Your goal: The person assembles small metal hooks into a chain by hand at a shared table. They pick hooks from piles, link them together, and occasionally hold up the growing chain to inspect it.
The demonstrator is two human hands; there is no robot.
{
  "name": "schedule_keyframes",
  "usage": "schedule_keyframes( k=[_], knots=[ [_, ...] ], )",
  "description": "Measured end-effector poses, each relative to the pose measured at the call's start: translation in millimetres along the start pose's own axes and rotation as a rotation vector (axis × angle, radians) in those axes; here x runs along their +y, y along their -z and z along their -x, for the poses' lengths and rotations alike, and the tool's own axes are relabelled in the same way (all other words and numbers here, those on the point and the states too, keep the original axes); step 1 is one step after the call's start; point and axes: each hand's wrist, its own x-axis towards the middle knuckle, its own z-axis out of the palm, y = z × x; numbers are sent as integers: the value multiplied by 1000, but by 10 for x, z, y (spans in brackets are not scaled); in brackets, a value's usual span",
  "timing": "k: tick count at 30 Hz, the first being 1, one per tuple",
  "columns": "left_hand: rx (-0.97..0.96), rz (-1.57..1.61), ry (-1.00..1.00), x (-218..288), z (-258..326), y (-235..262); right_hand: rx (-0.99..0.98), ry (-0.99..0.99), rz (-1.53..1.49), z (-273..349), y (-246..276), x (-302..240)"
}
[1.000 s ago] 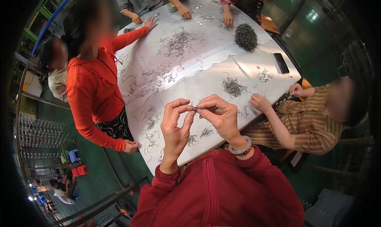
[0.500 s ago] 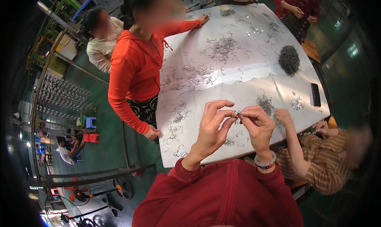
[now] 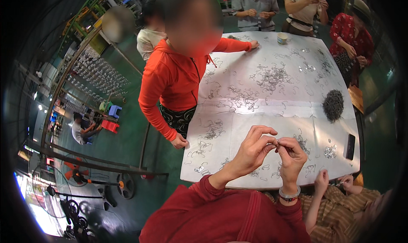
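Above the near part of a white-covered table (image 3: 293,123), my left hand (image 3: 251,153) and my right hand (image 3: 293,159) meet fingertip to fingertip. Both pinch a small metal piece (image 3: 277,144), mostly hidden by the fingers. The other fingers of my left hand are loosely bent. Past my right hand lies a small heap of thin wire hooks (image 3: 301,142), partly covered by the hand. More loose hooks (image 3: 254,173) lie on the sheet below my wrists. A little farther right sits a cluster of shiny flat metal pieces (image 3: 330,151).
A dense dark heap of hooks (image 3: 333,106) and a black phone (image 3: 349,146) lie on the right side. Scattered hooks (image 3: 272,76) and a cup (image 3: 282,38) are farther back. Co-workers surround the table, including one in an orange jacket (image 3: 168,81) and one in stripes (image 3: 340,209).
My view has shifted, so the table sits lower and more people show at the far edge. My hands stay pinched together. The striped co-worker's hand has drawn back from the table heap.
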Motion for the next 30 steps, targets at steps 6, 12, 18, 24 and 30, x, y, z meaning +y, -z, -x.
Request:
schedule_keyframes(
  k=[6, 12, 18, 24, 30],
  knots=[
    [11, -10, -3, 7, 25, 24, -43, 1, 13, -23, -6, 3],
    [91, -3, -33, 14, 27, 39, -70, 30, 18, -41, -72, -45],
    [168, 83, -86, -7, 43, 55, -84, 96, 69, -18, -112, -59],
    [228, 174, -103, 42, 28, 115, 55, 149, 136, -19, -45, -105],
    [308, 200, -142, 105, 24, 159, 168, 128, 197, -32, 207, -113]
  ],
)
